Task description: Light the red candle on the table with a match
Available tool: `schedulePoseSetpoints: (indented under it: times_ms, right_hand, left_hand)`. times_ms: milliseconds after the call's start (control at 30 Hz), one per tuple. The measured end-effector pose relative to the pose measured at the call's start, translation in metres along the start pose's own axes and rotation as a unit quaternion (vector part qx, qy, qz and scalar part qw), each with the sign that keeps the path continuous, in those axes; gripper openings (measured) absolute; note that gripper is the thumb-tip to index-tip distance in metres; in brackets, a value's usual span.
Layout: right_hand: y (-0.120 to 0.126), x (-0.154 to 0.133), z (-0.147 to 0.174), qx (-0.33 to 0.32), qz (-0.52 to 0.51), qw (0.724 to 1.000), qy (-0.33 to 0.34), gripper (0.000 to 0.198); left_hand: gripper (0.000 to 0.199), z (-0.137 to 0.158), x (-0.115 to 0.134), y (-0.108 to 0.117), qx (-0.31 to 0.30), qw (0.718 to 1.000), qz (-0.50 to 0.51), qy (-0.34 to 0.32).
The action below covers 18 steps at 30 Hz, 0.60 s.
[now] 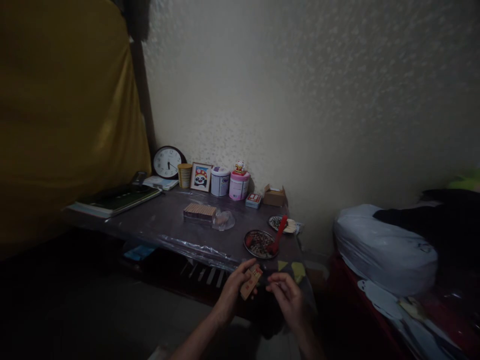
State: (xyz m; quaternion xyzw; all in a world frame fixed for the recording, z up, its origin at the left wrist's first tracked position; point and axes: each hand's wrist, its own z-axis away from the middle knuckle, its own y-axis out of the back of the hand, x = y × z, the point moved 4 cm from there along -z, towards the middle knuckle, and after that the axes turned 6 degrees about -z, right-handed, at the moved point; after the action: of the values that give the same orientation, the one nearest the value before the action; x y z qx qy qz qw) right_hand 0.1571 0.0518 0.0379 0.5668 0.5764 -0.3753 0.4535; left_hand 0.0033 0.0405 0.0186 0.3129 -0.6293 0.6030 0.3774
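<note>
In my left hand (236,287) is a small tan matchbox (249,286), tilted, with its upper end open and red-tipped matches (257,271) showing there. The fingers wrap around the box from the left and below. Just to the right, a short gap away, my right hand (287,295) has thumb and forefinger brought together in a pinch. Whether a thin thing sits between those fingertips is too dark and small to tell. Beyond the hands, a round plate (258,250) holds small dark and pale bits, and a red long-handled object (279,235) rests on it.
A second plate (275,220) with pale sticks lies behind. On the plastic-covered table (161,225) are a matchbox stack (199,212), a clear plastic bag (224,220), a cardboard box (274,196), tins, a picture frame (201,177) and a clock (167,162). White bundle (386,250) at right.
</note>
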Motion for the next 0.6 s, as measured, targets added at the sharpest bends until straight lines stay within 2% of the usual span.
schedulePoseSetpoints:
  times_ms: [167,267,400,600]
  right_hand:
    - [-0.012,0.0,0.009,-0.004,0.084,0.994,0.064,0.022]
    - [-0.018,0.001,0.015,-0.011,0.138,0.986,0.094,0.033]
    - [-0.023,0.003,0.02,-0.014,0.19,0.974,0.124,0.051]
    - [-0.026,0.001,0.022,-0.027,0.216,0.967,0.133,0.057]
  left_hand:
    - [0.046,0.004,0.004,-0.001,0.004,1.0,-0.002,-0.015]
    - [0.043,0.004,0.006,0.0,0.002,0.999,-0.002,-0.038]
    - [0.047,0.001,0.004,0.0,0.011,1.0,-0.011,-0.022]
    - [0.047,0.002,0.005,-0.002,0.003,0.999,-0.028,-0.025]
